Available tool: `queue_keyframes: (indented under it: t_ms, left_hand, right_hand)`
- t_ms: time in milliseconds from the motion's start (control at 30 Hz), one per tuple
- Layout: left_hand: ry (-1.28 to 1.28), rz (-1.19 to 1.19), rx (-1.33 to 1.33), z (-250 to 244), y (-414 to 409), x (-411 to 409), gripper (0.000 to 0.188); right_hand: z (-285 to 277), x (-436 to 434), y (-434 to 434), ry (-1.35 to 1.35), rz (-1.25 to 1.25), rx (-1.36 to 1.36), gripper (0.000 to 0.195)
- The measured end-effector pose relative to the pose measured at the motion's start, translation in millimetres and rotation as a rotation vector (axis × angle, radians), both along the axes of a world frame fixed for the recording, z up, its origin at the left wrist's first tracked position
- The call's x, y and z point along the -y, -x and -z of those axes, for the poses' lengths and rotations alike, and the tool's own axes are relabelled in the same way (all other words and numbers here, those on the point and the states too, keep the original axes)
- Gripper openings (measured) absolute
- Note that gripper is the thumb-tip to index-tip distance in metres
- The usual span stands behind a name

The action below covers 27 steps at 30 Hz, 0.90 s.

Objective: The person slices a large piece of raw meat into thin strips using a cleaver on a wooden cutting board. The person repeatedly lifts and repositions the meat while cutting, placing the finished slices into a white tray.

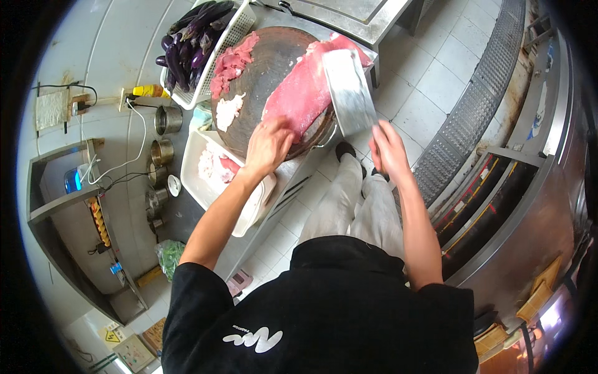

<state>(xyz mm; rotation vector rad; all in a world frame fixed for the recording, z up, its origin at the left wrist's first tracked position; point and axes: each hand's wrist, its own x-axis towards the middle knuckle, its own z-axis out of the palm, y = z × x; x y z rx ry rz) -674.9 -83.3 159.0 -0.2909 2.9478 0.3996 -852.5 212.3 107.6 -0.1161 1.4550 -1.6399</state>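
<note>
A large slab of raw meat [299, 89] lies across a round wooden chopping block [266, 56], its far end hanging over the block's right edge. My left hand [270, 142] presses on the near end of the slab with bent fingers. In my right hand [388, 150] is the handle of a broad cleaver [348, 91]. Its blade is level with the slab's right side and overlaps it in view; whether it touches the meat, I cannot tell. Trimmed red meat pieces [232, 65] and a pale clump of fat [230, 112] rest on the block's left side.
Beside the block stands a white basket [245, 21] of purple eggplants [191, 46]. A white plastic tub [194, 184] with meat scraps is under my left forearm. Metal pots [168, 120] line the wall. A drain grate [460, 107] crosses the tiled floor.
</note>
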Motion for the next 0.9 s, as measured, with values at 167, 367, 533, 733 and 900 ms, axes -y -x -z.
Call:
queue_keyframes:
  t_ms: [167, 367, 533, 733, 900]
  left_hand:
    - [0.013, -0.103, -0.345, 18.6, 90.2, -8.0, 0.052]
    - [0.11, -0.06, -0.199, 62.8, 92.2, -5.2, 0.063]
    - [0.134, -0.021, -0.177, 70.9, 86.4, 0.4, 0.064]
    - [0.17, -0.006, -0.127, 68.8, 87.2, 0.8, 0.067]
    - [0.22, 0.031, -0.094, 66.6, 87.8, 4.4, 0.069]
  right_hand:
    - [3.4, 79.3, 47.7, -0.085, 0.005, -0.004, 0.032]
    - [8.0, 84.0, 17.0, -0.205, 0.017, -0.067, 0.033]
    - [13.5, 61.9, -23.9, -0.207, 0.001, -0.031, 0.028]
    - [11.6, 25.9, -51.8, -0.269, -0.07, -0.024, 0.027]
    - [13.4, -5.9, -80.6, -0.237, -0.129, 0.058, 0.028]
